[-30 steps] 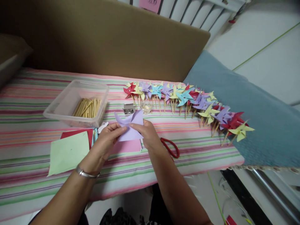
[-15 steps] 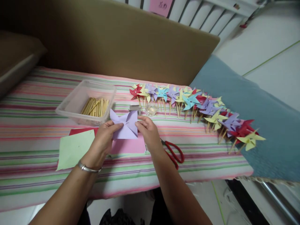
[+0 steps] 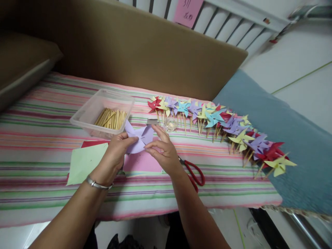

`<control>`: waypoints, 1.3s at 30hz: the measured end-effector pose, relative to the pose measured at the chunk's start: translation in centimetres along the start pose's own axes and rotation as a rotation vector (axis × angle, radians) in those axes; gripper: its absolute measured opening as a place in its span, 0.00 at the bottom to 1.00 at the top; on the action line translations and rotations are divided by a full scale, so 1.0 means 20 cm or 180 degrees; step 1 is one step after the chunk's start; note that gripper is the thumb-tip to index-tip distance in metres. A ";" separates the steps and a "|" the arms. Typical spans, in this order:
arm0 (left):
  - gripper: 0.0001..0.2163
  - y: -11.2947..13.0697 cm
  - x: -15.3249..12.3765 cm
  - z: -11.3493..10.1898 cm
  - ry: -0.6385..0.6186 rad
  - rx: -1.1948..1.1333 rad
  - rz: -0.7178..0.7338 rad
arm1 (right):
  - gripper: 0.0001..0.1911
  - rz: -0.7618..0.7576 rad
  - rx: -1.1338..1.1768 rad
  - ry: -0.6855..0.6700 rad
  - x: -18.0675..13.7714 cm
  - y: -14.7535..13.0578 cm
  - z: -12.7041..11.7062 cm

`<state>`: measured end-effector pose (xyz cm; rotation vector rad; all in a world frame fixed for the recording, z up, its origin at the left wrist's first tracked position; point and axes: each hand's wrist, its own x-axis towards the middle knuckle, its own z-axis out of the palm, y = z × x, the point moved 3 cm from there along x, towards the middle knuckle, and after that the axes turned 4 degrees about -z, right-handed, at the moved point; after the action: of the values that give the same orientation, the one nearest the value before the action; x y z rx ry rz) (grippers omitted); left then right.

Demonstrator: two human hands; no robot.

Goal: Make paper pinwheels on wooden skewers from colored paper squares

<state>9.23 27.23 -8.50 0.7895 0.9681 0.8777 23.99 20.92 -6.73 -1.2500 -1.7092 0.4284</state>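
Observation:
A purple paper pinwheel blade, partly folded toward its middle, is held up above the striped cloth. My left hand pinches its left side, thumb on top near the centre. At the right side my right hand grips a lower corner between thumb and finger and bends it inward; its index finger touches the upper edge. Below lies a pink paper sheet. To the left rest a pale green paper sheet and a red sheet. Red-handled scissors lie beside my right wrist.
A clear plastic box holds several wooden sticks. Near it stand a small grey box and a clear round dish with tiny pieces. Finished pinwheels line the right side. A brown board rises behind.
My right hand has moved to the lower right corner of the purple paper and curled it up toward the centre. The view has shifted slightly.

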 end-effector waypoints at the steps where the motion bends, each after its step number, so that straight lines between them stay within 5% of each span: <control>1: 0.07 -0.01 0.00 0.00 0.0039 0.0091 0.0021 | 0.03 0.0163 0.0081 0.0050 0.00 0.01 0.01; 10: 0.06 -0.06 -0.01 0.04 0.0002 0.0483 0.0110 | 0.04 0.0961 -0.0045 0.0453 0.00 0.03 0.04; 37: 0.08 -0.08 0.02 0.02 -0.0273 0.0772 0.0092 | 0.01 0.1400 -0.0175 0.0378 0.00 0.03 0.01; 39: 0.06 -0.08 0.02 0.03 -0.0296 0.0885 -0.0030 | 0.08 0.1258 -0.0316 0.0501 0.01 0.02 -0.03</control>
<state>10.24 26.83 -9.82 1.0524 1.0231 0.6996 24.74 21.10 -6.50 -1.6575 -1.3643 0.4662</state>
